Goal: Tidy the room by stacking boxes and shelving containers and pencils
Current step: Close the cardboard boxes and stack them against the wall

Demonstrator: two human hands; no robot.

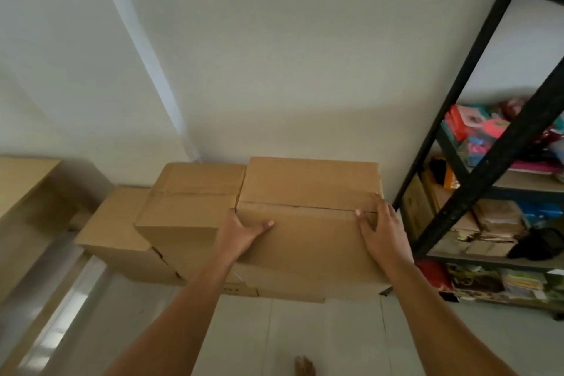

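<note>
A closed cardboard box (308,189) sits on top of a stack against the white wall, with another box (290,284) under it. My left hand (241,230) grips its near left corner, thumb on the top and fingers hidden round the side. My right hand (380,227) lies flat on the top near the right edge, fingers straight. A second box (189,195) stands touching its left side. A lower box (116,223) sits further left.
A black metal shelf unit (476,137) stands right of the boxes, holding colourful packets (476,128) and small cardboard boxes (497,223). Another large carton (24,186) is at the far left. Pale tiled floor (305,336) lies below, with a bare foot (305,368) at the bottom edge.
</note>
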